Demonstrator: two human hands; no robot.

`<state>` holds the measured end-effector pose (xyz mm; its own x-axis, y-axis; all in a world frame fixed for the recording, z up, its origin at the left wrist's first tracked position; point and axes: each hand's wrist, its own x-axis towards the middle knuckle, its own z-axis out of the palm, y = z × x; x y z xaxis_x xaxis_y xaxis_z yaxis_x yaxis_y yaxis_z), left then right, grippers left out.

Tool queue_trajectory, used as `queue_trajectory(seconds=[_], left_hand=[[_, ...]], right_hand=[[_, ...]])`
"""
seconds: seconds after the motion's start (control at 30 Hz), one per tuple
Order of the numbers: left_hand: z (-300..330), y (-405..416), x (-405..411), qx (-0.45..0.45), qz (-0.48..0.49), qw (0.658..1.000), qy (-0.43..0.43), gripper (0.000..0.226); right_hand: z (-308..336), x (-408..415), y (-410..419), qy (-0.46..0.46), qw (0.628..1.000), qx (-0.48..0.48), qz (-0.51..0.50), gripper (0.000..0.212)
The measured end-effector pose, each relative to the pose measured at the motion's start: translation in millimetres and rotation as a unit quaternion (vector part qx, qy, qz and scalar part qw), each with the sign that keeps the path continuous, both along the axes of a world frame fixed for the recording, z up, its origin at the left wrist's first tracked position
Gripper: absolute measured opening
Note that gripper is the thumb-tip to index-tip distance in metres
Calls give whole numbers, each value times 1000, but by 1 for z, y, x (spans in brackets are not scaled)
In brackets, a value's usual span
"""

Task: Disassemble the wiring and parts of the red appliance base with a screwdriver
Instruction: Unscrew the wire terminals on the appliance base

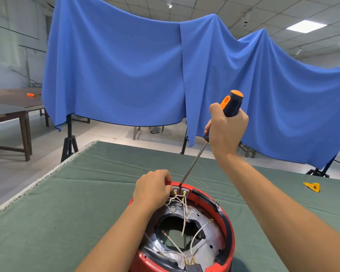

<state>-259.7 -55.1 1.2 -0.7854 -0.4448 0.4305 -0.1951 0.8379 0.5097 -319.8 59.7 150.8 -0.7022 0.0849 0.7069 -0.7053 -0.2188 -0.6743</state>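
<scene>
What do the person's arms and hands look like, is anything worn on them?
Both arms are bare right up to the bottom edge of the picture: no sleeves show. The left hand and the right hand wear no gloves. No rings, watch, bracelet, tape or markings can be seen on the fingers, wrists or forearms that show.

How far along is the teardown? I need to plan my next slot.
Partly done: several white wires lie loose inside the red base. In hand: the right hand drives the screwdriver tip into the terminal block at the far rim, where the left hand grips. Left: wires still on that block and the near connector.
</scene>
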Motion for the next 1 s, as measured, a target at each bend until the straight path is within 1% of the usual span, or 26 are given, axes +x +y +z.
queue_trajectory(seconds=[0.1, 0.23, 0.53, 0.73, 0.8, 0.87, 0.93, 1.0], left_hand=[[0, 1, 1, -4, -1, 1000, -4, 11], [-1, 1, 2, -1, -2, 1000, -6, 13], [0, 1, 1, -1, 0, 1000, -11, 14], [2, 2, 3, -6, 2, 1000, -23, 15], [4, 4, 4, -21, 2, 999, -37, 23], [5, 7, 5, -58, -5, 996, -64, 30], [6, 11, 7, -100, -17, 991, -92, 32], [6, 14, 10, -116, -19, 987, -114, 31]], right_hand=[[-7, 1, 0, 0, 1000, 2, -7, 27], [-15, 1, 2, -7, 1000, -5, 11, 26], [-18, 0, 10, -10, 999, -33, 22, 26], [-28, 4, 16, -30, 999, -10, 27, 23], [-28, 7, 21, -30, 999, -10, 26, 24], [-26, 10, 27, -26, 999, -9, 20, 26], [-25, 14, 33, -19, 1000, -5, 12, 29], [-25, 18, 39, -15, 1000, -2, 11, 31]])
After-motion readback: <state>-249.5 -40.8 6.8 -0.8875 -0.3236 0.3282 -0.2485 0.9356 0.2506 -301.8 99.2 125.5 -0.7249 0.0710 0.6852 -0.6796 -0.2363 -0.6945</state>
